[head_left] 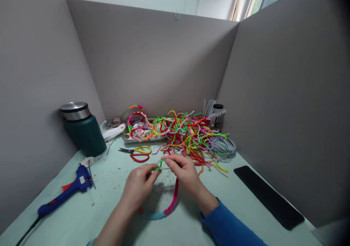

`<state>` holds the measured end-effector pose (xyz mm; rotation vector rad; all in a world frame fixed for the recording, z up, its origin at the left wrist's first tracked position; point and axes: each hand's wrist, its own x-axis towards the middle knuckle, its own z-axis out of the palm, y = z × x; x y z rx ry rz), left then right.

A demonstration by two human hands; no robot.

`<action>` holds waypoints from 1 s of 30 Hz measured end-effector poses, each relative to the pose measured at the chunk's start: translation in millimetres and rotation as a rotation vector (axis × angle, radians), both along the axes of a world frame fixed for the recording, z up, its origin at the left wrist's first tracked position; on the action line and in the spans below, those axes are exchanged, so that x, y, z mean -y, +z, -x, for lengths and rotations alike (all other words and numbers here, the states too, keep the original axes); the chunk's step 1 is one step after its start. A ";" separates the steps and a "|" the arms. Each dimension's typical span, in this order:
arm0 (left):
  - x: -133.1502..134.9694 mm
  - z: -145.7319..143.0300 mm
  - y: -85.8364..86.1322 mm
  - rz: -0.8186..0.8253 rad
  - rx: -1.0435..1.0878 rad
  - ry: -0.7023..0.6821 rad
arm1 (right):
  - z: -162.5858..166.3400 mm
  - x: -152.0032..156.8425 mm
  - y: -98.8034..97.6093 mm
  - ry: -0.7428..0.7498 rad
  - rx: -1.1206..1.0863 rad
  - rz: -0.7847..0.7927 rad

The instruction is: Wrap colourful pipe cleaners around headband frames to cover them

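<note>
Between my two hands runs a short green pipe cleaner [160, 164]. My left hand [140, 183] pinches its lower left end, and the fingers of my right hand [183, 171] are closed on its upper right end. Below them curves a hoop wrapped in red, pink and light blue pipe cleaner [172, 206]. One side of it passes up beneath my right hand, and the other side goes behind my left wrist. Scissors with one yellow and one red handle [139, 153] lie just beyond my left hand.
A heap of coloured pipe cleaners [188, 133] lies at the back, beside a metal tray [131, 140] with wrapped hoops. Grey wire coil [226, 149], black pad [268, 196], blue glue gun [68, 191] and green flask [84, 135] stand or lie around. Grey panels [153, 56] enclose the table.
</note>
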<state>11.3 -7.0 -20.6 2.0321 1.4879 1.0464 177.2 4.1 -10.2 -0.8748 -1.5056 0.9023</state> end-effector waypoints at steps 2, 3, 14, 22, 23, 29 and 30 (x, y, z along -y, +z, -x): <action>-0.5 0.2 0.8 -0.015 0.004 -0.014 | 0.8 3.0 1.2 -0.082 0.070 -0.155; -0.5 0.2 1.6 -0.017 -0.002 -0.024 | 0.8 3.7 1.7 -0.111 0.103 -0.215; 7.7 -0.1 18.1 0.057 0.092 -0.223 | -7.3 -23.9 -18.7 -0.154 0.084 0.112; 4.7 3.3 13.6 0.118 0.358 -0.098 | 0.9 -16.1 -24.0 0.162 0.251 0.307; 4.7 3.4 13.6 0.113 0.371 -0.090 | 1.1 -14.4 -24.0 0.201 0.262 0.321; 2.7 4.0 12.0 0.151 0.382 -0.063 | -4.0 -17.7 -30.8 0.255 0.288 0.311; 1.7 4.6 10.6 0.143 0.383 -0.043 | -4.8 -20.0 -32.5 0.218 0.293 0.310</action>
